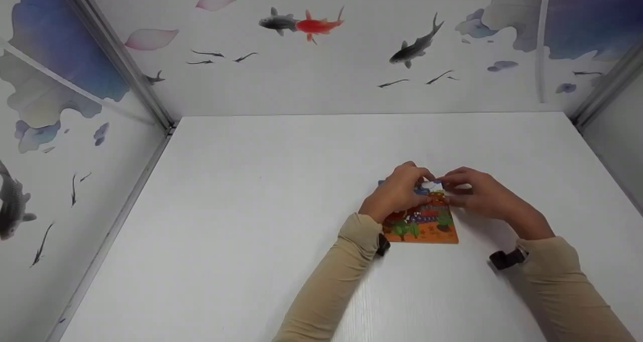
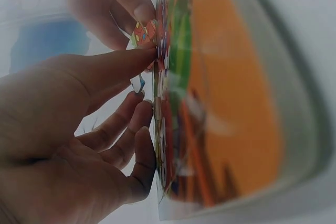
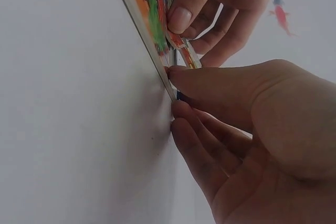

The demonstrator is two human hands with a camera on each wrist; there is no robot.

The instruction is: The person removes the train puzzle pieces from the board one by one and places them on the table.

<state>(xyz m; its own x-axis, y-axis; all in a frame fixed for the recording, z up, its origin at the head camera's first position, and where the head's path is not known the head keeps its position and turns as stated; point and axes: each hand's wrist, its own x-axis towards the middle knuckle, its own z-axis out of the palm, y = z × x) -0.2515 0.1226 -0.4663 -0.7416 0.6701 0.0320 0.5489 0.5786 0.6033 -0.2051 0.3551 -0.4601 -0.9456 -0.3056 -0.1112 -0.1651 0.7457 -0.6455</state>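
A flat jigsaw puzzle with a bright cartoon picture and an orange lower strip lies on the white table. My left hand reaches over its upper left part. Between the left thumb and fingers is a thin puzzle piece, tilted up from the picture, as the right wrist view shows. Opposite it, my right hand holds the puzzle at its upper right corner, thumb at the side edge and fingertips around the corner. The left hand covers part of the picture.
White panels painted with fish and blue washes stand behind the table and along its left side. Metal posts mark the back corners. Each sleeved wrist carries a black strap device.
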